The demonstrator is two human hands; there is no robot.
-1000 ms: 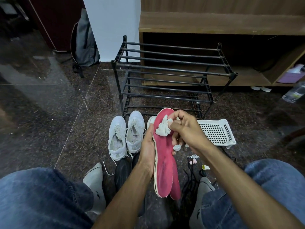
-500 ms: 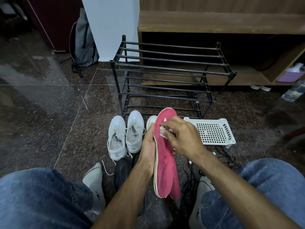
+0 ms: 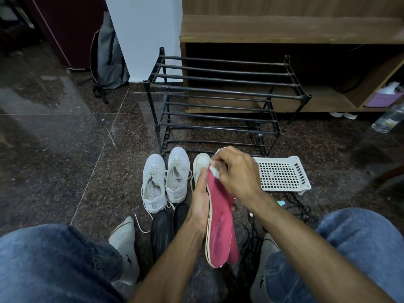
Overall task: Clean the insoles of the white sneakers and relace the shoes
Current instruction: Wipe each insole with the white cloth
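Red insoles (image 3: pixel 220 226), smudged dark and stacked, gripped by left hand (image 3: pixel 200 206); right hand (image 3: pixel 235 171) pinches white cloth (image 3: pixel 214 171).

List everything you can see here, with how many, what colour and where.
pink foam insoles: two, stacked, in the left hand
white cleaning cloth: one, at the insoles' top end
white lace-up sneakers: two side by side, a third partly hidden, on the floor
black shoes: two, nearer than the sneakers
black metal shoe rack: one, behind the sneakers
white perforated plastic basket: one, right
grey backpack: one, against the wall
left hand: grips the insoles
right hand: presses the cloth
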